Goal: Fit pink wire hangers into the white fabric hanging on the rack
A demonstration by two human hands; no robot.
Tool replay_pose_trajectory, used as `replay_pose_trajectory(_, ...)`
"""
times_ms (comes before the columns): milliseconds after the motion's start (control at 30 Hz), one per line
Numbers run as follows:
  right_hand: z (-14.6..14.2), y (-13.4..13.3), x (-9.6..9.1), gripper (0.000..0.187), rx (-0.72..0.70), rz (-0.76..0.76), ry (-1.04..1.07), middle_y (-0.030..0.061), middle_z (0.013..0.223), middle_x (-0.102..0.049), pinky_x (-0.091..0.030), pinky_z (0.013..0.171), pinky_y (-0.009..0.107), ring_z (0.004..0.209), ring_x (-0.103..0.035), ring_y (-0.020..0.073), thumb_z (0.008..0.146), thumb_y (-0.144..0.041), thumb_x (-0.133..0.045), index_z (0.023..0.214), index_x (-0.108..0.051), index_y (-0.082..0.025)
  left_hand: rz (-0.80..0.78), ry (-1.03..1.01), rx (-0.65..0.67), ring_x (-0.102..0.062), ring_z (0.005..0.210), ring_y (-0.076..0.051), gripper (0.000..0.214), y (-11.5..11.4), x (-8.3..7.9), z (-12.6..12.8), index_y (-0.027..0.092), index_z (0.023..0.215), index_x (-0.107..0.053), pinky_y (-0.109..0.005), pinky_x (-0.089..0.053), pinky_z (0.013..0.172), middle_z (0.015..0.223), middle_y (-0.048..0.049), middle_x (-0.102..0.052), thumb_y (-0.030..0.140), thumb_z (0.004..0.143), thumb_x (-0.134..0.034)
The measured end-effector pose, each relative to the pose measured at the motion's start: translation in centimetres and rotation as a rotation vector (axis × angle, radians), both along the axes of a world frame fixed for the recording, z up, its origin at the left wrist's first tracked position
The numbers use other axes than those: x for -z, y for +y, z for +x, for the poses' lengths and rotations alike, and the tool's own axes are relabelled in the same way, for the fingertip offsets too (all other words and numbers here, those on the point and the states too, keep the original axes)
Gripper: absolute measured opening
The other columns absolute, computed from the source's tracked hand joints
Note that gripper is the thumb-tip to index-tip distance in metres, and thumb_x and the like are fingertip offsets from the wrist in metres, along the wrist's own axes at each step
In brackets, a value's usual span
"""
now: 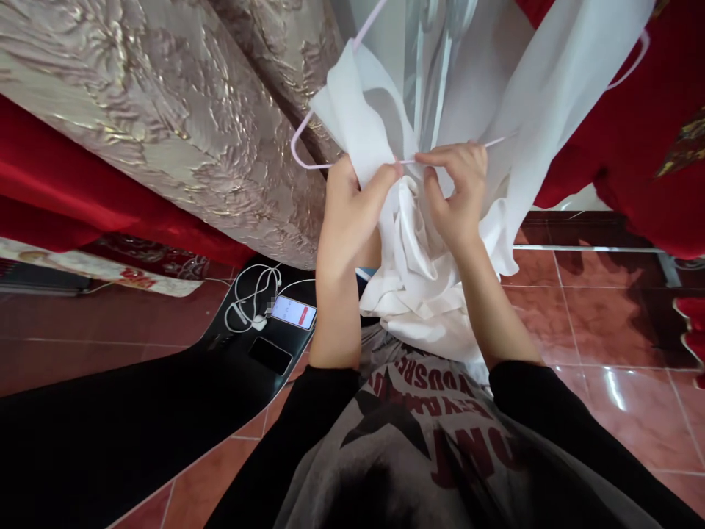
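Observation:
A white sheer garment (429, 250) hangs over a pale pink wire hanger (308, 150) in front of me. My left hand (352, 202) pinches the white fabric right at the hanger's lower bar. Just to its right, my right hand (454, 187) is closed with thumb and forefinger on the bar and the cloth. The rest of the garment bunches down between my forearms toward my lap. The hanger's hook runs out of view at the top.
A gold-embossed curtain (181, 110) and red drapes (633, 110) hang around me. On a black surface (137, 426) at the left lie a lit phone (294, 311), a dark phone (269, 355) and a coiled white cable (250, 297). Red floor tiles (595, 330) spread to the right.

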State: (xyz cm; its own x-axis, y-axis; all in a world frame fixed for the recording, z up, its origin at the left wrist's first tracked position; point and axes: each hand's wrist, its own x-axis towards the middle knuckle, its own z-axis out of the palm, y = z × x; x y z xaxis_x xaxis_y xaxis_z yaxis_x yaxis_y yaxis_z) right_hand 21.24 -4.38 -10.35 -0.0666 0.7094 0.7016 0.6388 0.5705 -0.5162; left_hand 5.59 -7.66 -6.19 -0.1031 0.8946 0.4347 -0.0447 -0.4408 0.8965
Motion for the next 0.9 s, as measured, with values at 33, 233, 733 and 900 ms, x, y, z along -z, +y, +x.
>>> replay_pose_trajectory(33, 0.0, -0.1, 0.0, 0.025, 0.002, -0.012, 0.003, 0.0033, 0.104, -0.067, -0.039, 0.114, 0.051, 0.108, -0.058, 0.0210, 0.097, -0.037, -0.045, 0.103, -0.068, -0.028, 0.016, -0.037, 0.033, -0.065, 0.079, -0.020, 0.021, 0.1, -0.9, -0.1, 0.020, 0.074, -0.070, -0.037, -0.055, 0.080, 0.075, -0.0014, -0.064, 0.005, 0.087, -0.067)
replay_pose_trajectory(233, 0.1, -0.1, 0.1, 0.026, -0.005, 0.039, -0.028, 0.0001, 0.104, -0.068, -0.042, 0.109, 0.046, 0.105, -0.057, 0.0166, 0.094, -0.024, -0.045, 0.105, -0.067, -0.033, -0.008, -0.248, 0.298, -0.064, 0.115, -0.025, 0.018, 2.1, -4.5, -4.2, 0.021, 0.093, -0.075, -0.041, -0.052, 0.107, 0.111, -0.0037, -0.071, 0.022, 0.096, -0.057)
replay_pose_trajectory(733, -1.3, -0.9, 0.3, 0.029, -0.080, 0.027, -0.022, -0.0005, 0.116, -0.066, -0.037, 0.115, 0.048, 0.113, -0.057, 0.0165, 0.094, -0.025, -0.047, 0.118, -0.061, -0.031, -0.240, -0.694, 0.035, -0.058, 0.078, -0.014, 0.026, 0.9, 3.1, -0.5, 0.024, 0.104, -0.065, -0.031, -0.049, 0.082, 0.123, -0.0026, -0.066, 0.025, 0.103, -0.039)
replay_pose_trajectory(900, -0.4, -2.7, -1.4, 0.028, -0.114, 0.013, -0.007, 0.0006, 0.127, -0.062, -0.038, 0.118, 0.042, 0.123, -0.054, 0.0147, 0.097, -0.030, -0.047, 0.122, -0.059, -0.032, -0.121, -0.591, -0.011, -0.047, 0.054, -0.010, 0.020, 0.8, 2.3, 1.7, 0.024, 0.092, -0.061, -0.030, -0.041, 0.060, 0.105, -0.0043, -0.064, 0.041, 0.101, -0.053)
